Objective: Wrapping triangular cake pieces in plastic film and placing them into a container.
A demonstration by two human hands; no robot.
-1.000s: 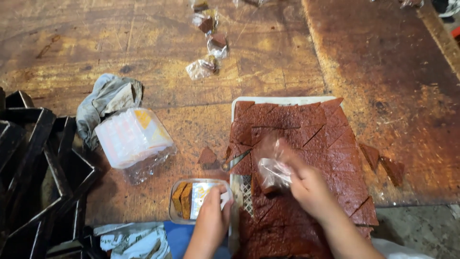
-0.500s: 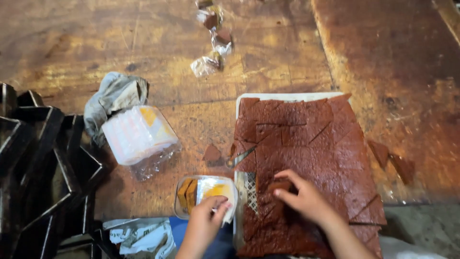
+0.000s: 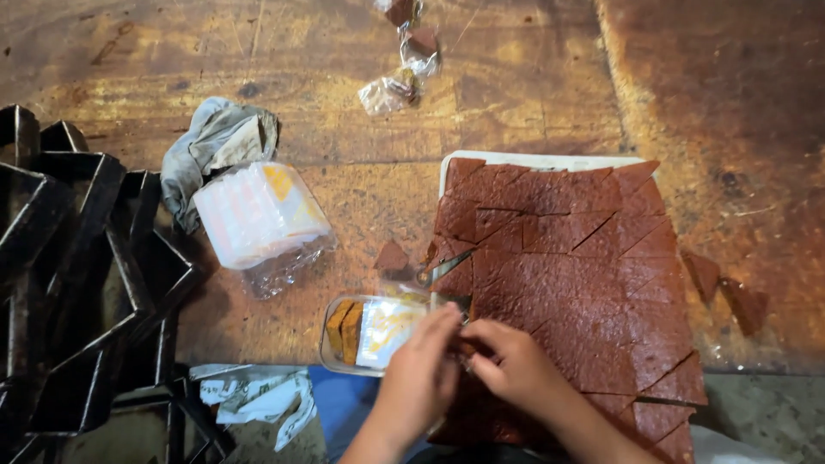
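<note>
Worn, stained wood is serving as the tabletop, and a white tray near its front edge is carrying a big brown slab scored into triangles. At the slab's near left corner both hands are working close together: the left hand and the right hand are pinching a small dark piece between curled fingertips, neither hand lying open. That piece is looking soft, sticky and light, likely to bend or tear, so I judge the edges are the place to hold it, lightly.

Just left of the hands, a shallow clear plastic tub is holding two tan blocks standing on edge and a yellow-white wrapper. Farther toward the left edge, a clear bag of stacked white sheets is lying beside a grey rag. Wrapped pieces are sitting at the far edge, loose triangles to the tray's right, and black metal frames are crowding the left side.
</note>
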